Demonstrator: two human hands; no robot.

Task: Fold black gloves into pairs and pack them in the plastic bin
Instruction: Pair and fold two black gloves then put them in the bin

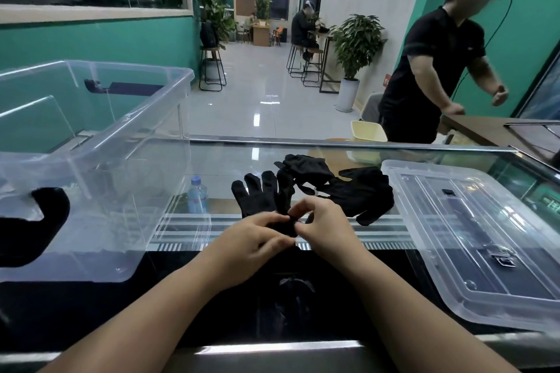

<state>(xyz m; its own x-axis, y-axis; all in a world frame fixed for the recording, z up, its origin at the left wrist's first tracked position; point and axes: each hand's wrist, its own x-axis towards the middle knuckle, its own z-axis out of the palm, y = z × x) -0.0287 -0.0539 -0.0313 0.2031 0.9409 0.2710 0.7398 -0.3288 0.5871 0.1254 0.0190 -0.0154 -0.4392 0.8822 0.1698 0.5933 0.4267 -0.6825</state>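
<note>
Both hands meet at the middle of a glass counter [333, 148], working on one black glove [260, 194]. The left hand [245, 247] pinches the glove's cuff from the left, thumb and fingers pressed together on the fabric. The right hand [322, 227] pinches the same cuff from the right, its fingertips curled down onto the bunched cloth. The glove lies flat on the glass, its fingers spread and pointing to the far side.

Just behind and to the right of it sits a loose pile of gloves [342, 185], overlapping one another and touching the held glove.

On the left stands the clear bin [127, 130], tall and open at the top. A dark glove bundle [30, 224] shows through its near wall, low at the left side. The bin's lid [472, 239] lies flat on the counter at the right, well apart from the bin.

A water bottle [197, 194] shows below the glass, beside the bin's right wall
</note>
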